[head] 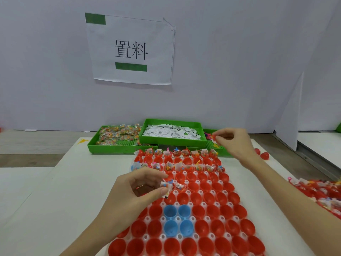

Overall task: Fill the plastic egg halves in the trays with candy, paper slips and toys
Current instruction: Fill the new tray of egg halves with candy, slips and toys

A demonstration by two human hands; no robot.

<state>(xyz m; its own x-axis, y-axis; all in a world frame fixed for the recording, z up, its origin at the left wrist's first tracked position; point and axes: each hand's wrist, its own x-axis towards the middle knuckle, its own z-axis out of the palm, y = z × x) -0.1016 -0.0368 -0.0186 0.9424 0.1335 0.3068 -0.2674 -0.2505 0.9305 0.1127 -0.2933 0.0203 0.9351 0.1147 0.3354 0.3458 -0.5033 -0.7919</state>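
Four blue egg halves [177, 219] (mouths upward)

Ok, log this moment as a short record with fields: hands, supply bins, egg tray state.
left hand: pinches a candy packet and paper slip over the egg tray
right hand: pinches a small red toy above the right bin
candy bin: far left, green
slip bin: middle, stacked on the others
filled rows: two far rows
empty halves: mostly red, four blue halves
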